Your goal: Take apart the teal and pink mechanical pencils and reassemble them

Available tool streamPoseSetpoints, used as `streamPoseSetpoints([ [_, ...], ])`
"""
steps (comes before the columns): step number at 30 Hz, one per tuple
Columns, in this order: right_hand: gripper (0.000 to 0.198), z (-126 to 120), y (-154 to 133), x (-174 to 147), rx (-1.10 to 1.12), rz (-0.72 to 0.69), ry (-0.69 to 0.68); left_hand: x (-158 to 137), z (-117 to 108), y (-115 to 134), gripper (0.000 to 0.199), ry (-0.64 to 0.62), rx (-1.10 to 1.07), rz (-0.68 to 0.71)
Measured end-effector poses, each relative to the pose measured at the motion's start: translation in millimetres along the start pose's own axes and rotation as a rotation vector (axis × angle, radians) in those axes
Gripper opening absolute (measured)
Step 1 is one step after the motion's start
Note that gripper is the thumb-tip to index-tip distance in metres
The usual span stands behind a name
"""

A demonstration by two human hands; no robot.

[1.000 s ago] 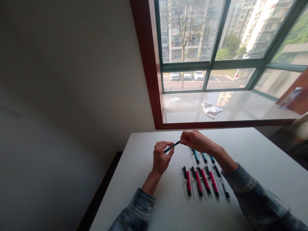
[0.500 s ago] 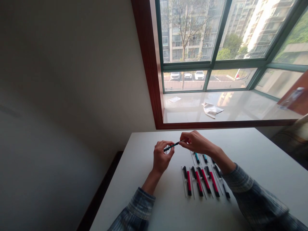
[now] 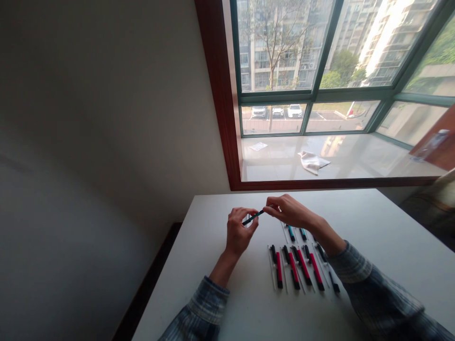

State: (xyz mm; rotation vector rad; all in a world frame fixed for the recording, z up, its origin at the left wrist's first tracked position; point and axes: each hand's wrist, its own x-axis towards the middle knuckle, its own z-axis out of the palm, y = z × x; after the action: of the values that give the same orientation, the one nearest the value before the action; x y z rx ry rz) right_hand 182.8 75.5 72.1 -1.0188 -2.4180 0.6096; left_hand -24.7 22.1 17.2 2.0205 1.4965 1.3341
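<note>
Above the far part of the white table (image 3: 213,265), my left hand (image 3: 238,233) grips a thin teal-and-black pen (image 3: 253,217) between thumb and fingers. The pen slants up to the right. My right hand (image 3: 292,211) is closed in a pinch at the pen's upper right end; exactly what lies under its fingertips is hidden. Below it are teal-and-black pen parts (image 3: 291,234), partly covered by the right hand and wrist. Nearer to me lies a row of red-and-black pen parts (image 3: 279,270), with black caps and thin pale refills (image 3: 271,271) beside them.
A dark loose pen part (image 3: 334,282) lies at the row's right end, near my right sleeve. Behind the table is a window sill (image 3: 277,166) with a crumpled white cloth (image 3: 313,162). A wall (image 3: 124,118) stands to the left.
My right hand has shifted very slightly at the end of the pen. The left hand stays in place, and the parts on the table have not moved.
</note>
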Motion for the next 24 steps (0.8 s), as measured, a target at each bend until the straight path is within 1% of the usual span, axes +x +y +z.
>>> streamPoseSetpoints([
  [4, 0.013, 1.5, 0.6, 0.8, 0.056, -0.051, 0.020, 0.2, -0.2, 0.6, 0.011, -0.001, 0.004, 0.005],
  [8, 0.025, 2.1, 0.6, 0.5, 0.032, 0.004, 0.032, 0.2, -0.6, 1.1, 0.009, 0.003, 0.009, 0.018],
  [12, 0.018, 1.3, 1.7, 0.0, 0.113, -0.055, 0.043, 0.0, -1.0, 1.2, 0.010, 0.001, 0.003, 0.018],
  [14, 0.018, 1.9, 2.6, 0.4, 0.111, -0.057, 0.060, 0.0, -1.3, 1.9, 0.010, -0.003, 0.006, 0.015],
  [18, 0.035, 3.3, 3.3, 1.0, -0.010, 0.024, 0.091, 0.2, -1.7, 3.1, 0.010, -0.017, 0.016, 0.019],
  [20, 0.031, 2.3, 3.0, 0.6, 0.005, 0.009, 0.073, -0.1, -1.2, 2.2, 0.010, -0.016, 0.014, 0.015],
  [22, 0.022, 0.7, 2.7, -0.1, 0.064, -0.046, 0.046, -0.4, -0.3, 0.6, 0.011, -0.011, 0.006, 0.006],
  [24, 0.018, 0.0, 2.6, -0.3, 0.088, -0.072, 0.039, -0.7, 0.3, -0.5, 0.010, -0.008, 0.001, 0.000],
])
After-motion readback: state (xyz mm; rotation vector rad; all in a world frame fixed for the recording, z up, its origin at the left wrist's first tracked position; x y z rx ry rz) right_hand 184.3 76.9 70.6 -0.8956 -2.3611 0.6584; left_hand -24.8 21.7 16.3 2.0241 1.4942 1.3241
